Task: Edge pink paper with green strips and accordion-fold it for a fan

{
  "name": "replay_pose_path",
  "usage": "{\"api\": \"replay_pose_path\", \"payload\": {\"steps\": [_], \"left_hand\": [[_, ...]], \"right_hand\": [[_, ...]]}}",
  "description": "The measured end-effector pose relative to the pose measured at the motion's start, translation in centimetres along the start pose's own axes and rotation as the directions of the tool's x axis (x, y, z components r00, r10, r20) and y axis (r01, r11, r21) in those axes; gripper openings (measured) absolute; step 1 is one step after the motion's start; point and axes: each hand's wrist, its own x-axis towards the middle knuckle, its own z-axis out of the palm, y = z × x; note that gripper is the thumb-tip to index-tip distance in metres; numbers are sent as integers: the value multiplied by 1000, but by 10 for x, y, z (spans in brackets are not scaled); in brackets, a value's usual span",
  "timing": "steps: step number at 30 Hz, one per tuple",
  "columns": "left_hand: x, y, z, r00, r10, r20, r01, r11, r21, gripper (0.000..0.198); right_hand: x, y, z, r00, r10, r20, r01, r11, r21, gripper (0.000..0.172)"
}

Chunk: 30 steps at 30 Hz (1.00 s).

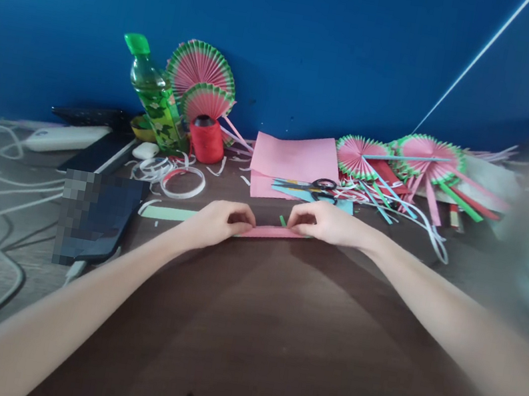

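Both hands meet over a narrow pink paper strip (266, 231) lying crosswise on the brown tabletop (232, 328), just beyond the bare stretch nearest the person. The left hand (220, 221) has its grip drawn down to a pinch, thumb and fingertips together on the strip's left part; the right hand (324, 221) pinches the right part the same way, fingers curled. Holding it at two spots, wrists low, probably serves to press the limp paper flat and straight.

Taking the strip as the clock's centre, a pale green paper strip (168, 213) runs out at 9 o'clock from under the left hand; whether the two are joined is hidden. A white tape ring (188, 195), smooth and thin-walled, lies between 9 and 10. At 12 stands a matt pink paper sheet (296, 156), its upper part bent up toward the blue wall (301, 42). Black-handled scissors (317, 192) rest at 1 o'clock, perhaps left there to be within reach.

Finely pleated round fans, pink with green rims, sit at 11 o'clock (201, 72) and 2 o'clock (426, 157); the upright ones at 11 seem propped for support behind a fuzzy red thread spool (208, 141). A glossy green plastic bottle (161, 106) leans at 10.
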Motion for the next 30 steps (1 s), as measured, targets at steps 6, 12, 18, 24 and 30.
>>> {"api": "replay_pose_path", "payload": {"steps": [6,12,18,24,30], "left_hand": [[1,0,-2,1000,0,9,-1,1000,23,17],[0,-2,0,999,29,-35,-27,998,51,16],[1,-5,2,998,46,-39,-43,997,60,15],[0,-6,5,996,70,-56,-66,995,71,11],[-1,-8,8,991,122,-62,-116,988,100,9]], "right_hand": [[1,2,1,999,-33,-37,34,999,13,11],[1,-1,2,998,-11,-54,11,1000,14,11],[2,2,5,998,-33,-54,34,999,22,10],[3,8,8,999,-39,-39,40,998,48,8],[2,9,9,997,-63,-38,64,997,31,10]]}}
